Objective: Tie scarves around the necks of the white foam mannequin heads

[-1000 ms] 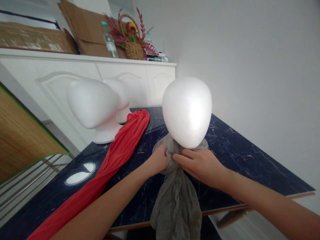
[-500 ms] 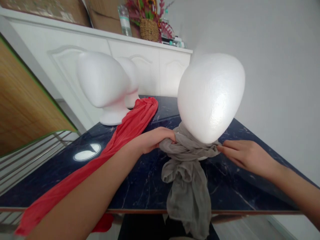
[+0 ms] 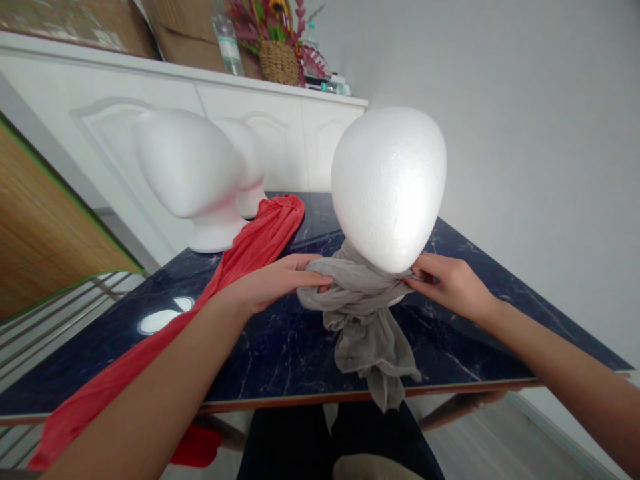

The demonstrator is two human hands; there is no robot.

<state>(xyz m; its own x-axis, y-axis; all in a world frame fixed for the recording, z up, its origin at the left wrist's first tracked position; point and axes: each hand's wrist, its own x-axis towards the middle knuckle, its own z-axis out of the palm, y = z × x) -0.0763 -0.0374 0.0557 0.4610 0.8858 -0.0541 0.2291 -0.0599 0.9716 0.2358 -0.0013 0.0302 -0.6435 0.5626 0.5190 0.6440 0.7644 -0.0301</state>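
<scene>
Head view, looking down over a dark marble-look surface [image 3: 280,360]. Closest to me, a grey scarf [image 3: 363,320] is knotted round the neck of a white foam head [image 3: 387,187], and its loose tail spills over the near edge of the surface and hangs down a bit. The foam head stands just back from that near edge, roughly mid-width.

Left hand [image 3: 273,283] is closed on the scarf, fingers pinching a fold on the left side of the knot, so that grip is definitely shut on the fabric. Right hand [image 3: 450,283] is at the other side, fingertips tucked in under the chin of the foam head right where the scarf wraps. It's touching the cloth, but whether it's actually clamping it or just pressing, I can't tell, since the fingertips are hidden by the foam.

Left of all that, a red scarf [image 3: 235,267] lies in a long diagonal strip, one end hanging off the near left corner and the other reaching toward the far left part of the surface. It ends right beside the base of a second foam head [image 3: 187,173], with a third foam head [image 3: 247,167] just behind that one.

Past the far edge there's a white cabinet [image 3: 300,127], and on top of it some cardboard [image 3: 185,37], a water bottle [image 3: 227,40] and a flower basket [image 3: 277,50].
</scene>
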